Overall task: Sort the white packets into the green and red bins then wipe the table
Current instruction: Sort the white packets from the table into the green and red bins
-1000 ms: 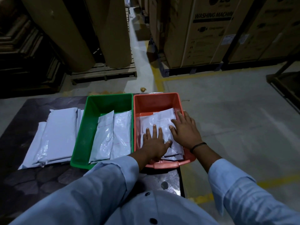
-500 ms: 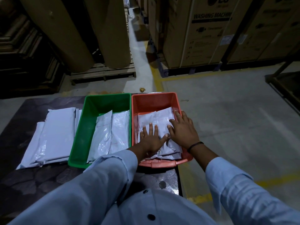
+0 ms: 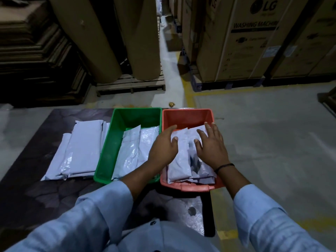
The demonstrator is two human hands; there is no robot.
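A red bin stands at the table's right end with white packets stacked in it. My left hand hovers over the bin's left side, fingers spread, thumb near the top packet. My right hand is over the right side, fingers apart, resting on or just above the packets. Touching the red bin on its left is a green bin holding two white packets. A pile of white packets lies on the dark table left of the green bin.
Big brown paper rolls stand on a wooden pallet beyond the table. Cardboard washing-machine boxes are at the back right. The table's right edge is just past the red bin, with concrete floor and yellow lines beyond.
Both hands have lifted off the packets in the red bin and moved apart and further back, from pressing flat near the front to hovering with fingers spread.
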